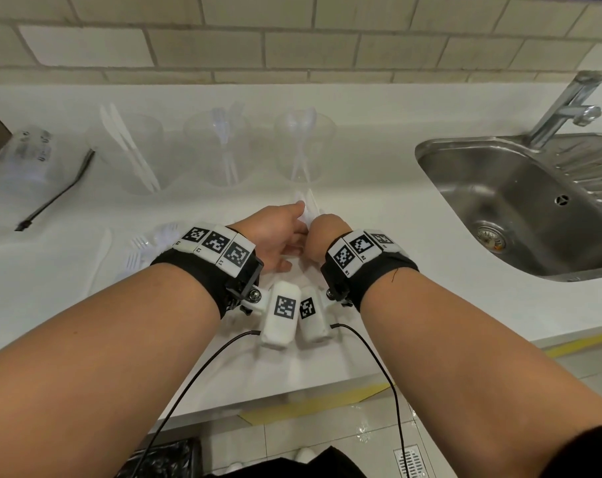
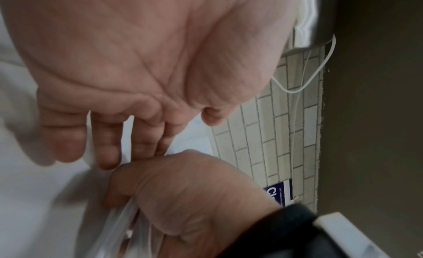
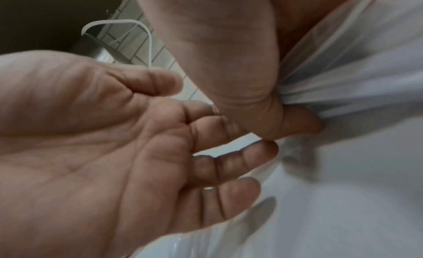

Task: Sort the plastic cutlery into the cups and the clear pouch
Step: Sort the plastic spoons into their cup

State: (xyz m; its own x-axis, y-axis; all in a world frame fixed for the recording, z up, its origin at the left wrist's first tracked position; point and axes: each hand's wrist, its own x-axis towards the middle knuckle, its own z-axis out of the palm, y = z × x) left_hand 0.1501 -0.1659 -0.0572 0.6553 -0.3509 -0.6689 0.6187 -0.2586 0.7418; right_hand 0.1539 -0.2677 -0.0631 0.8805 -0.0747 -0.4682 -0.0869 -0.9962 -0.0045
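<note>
At the counter's middle my right hand (image 1: 327, 232) is closed in a fist round a bundle of translucent white plastic cutlery (image 1: 307, 205), whose tips stick out beyond the knuckles. The right wrist view shows the bundle (image 3: 343, 71) fanning out from that fist (image 3: 217, 62). My left hand (image 1: 285, 225) lies beside it, palm open and fingers straight (image 2: 107, 149), their tips close to the right fist (image 2: 183, 189). Three clear cups stand behind: the left (image 1: 141, 150) with knives, the middle (image 1: 220, 146) with forks, the right (image 1: 304, 143) with spoons. The clear pouch (image 1: 20, 167) lies far left.
Loose forks (image 1: 144, 250) and a white knife (image 1: 103, 250) lie on the white counter left of my left wrist. A steel sink (image 1: 520, 201) with a tap (image 1: 568, 105) fills the right side. A tiled wall runs behind the cups.
</note>
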